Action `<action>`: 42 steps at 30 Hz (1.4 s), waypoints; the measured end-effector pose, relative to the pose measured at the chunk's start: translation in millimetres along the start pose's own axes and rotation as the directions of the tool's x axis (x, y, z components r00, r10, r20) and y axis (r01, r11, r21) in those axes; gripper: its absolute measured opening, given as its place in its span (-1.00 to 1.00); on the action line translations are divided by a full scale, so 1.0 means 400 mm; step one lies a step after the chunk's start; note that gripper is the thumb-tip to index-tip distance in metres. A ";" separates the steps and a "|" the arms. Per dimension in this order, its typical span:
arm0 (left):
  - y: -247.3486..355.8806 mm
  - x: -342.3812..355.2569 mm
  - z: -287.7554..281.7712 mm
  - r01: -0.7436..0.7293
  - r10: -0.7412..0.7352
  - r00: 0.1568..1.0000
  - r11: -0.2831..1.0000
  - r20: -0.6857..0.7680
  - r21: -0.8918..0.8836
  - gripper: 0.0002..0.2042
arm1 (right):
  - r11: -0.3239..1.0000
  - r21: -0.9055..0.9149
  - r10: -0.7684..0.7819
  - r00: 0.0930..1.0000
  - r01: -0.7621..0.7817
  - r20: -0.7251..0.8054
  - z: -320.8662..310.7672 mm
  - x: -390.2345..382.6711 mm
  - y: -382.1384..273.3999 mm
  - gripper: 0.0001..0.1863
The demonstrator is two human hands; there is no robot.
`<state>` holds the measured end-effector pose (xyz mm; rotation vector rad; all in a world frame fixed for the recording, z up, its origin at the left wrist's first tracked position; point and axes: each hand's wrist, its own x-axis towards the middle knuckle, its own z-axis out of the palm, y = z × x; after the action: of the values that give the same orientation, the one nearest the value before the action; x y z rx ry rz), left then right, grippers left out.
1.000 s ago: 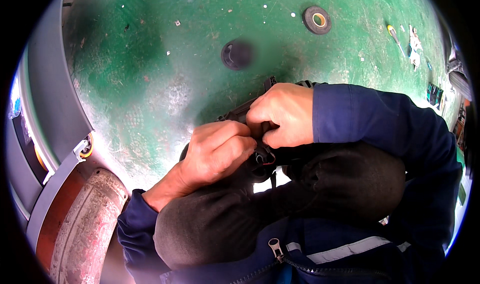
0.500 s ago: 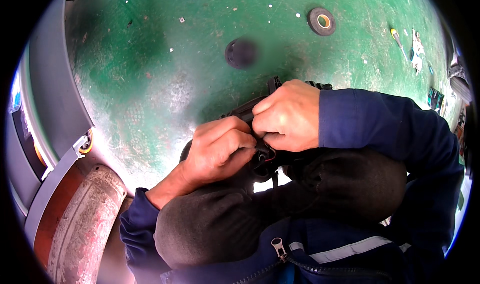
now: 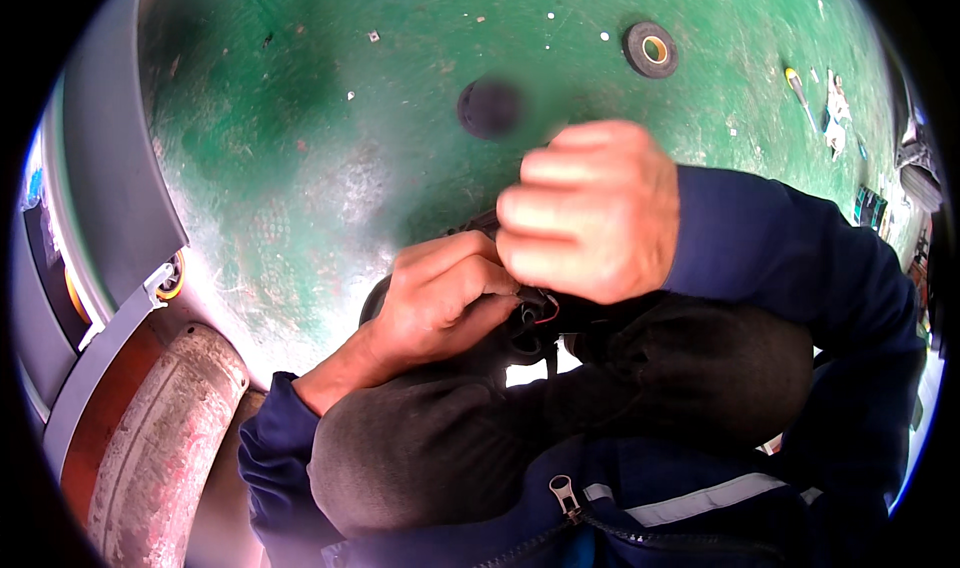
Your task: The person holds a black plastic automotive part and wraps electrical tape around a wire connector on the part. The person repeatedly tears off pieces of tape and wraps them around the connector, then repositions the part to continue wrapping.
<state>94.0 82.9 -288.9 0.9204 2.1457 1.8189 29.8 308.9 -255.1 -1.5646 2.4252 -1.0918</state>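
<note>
My left hand point(image 3: 440, 293) is closed in a pinch on black wiring point(image 3: 527, 330) above my knees. A thin red wire point(image 3: 552, 306) curves out beside its fingertips. The wiring belongs to a dark assembly that my hands and legs mostly cover, so I cannot make out its whole shape. Just right of the left hand and higher, my right hand point(image 3: 590, 213) is curled like a fist with the back toward me. It is slightly blurred, and whatever its fingers hold is hidden behind the knuckles.
On the green floor point(image 3: 270, 168) lie a roll of black tape point(image 3: 651, 50), a dark round object point(image 3: 488, 108) and a screwdriver with a yellow handle point(image 3: 798, 86). To my left are a grey panel point(image 3: 105, 148) and a worn, scuffed cylinder point(image 3: 170, 438).
My right hand has lifted up and turned, its knuckles now toward me, uncovering more of the wiring. The left hand keeps its pinch in nearly the same place.
</note>
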 end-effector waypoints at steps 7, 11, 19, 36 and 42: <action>-0.011 -0.016 -0.009 -0.029 0.028 0.999 0.999 0.038 0.031 -0.71 | 0.877 0.354 0.268 0.943 -0.324 0.198 0.032 -0.037 -0.011 -0.75; -0.001 -0.007 0.002 -0.013 0.014 1.000 0.999 -0.009 0.032 -0.73 | 0.961 0.191 0.164 0.967 -0.202 0.197 0.037 -0.037 0.003 -0.82; 0.005 -0.009 -0.003 0.066 -0.066 0.998 0.998 0.001 -0.016 -0.74 | 0.870 0.349 0.313 0.937 -0.349 0.158 0.024 -0.041 -0.002 -0.87; 0.003 -0.009 0.004 0.077 -0.077 0.997 0.997 -0.001 -0.015 -0.76 | -0.139 0.434 0.577 0.283 -0.890 0.766 0.004 0.034 -0.005 -0.46; -0.002 -0.008 0.002 0.064 -0.063 0.998 0.998 0.019 -0.020 -0.76 | -0.118 0.438 0.588 0.293 -0.891 0.754 0.001 0.038 -0.004 -0.43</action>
<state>96.9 81.8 -290.6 0.8512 2.1157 1.7925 23.7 296.1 -249.7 0.1882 1.4517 -1.1861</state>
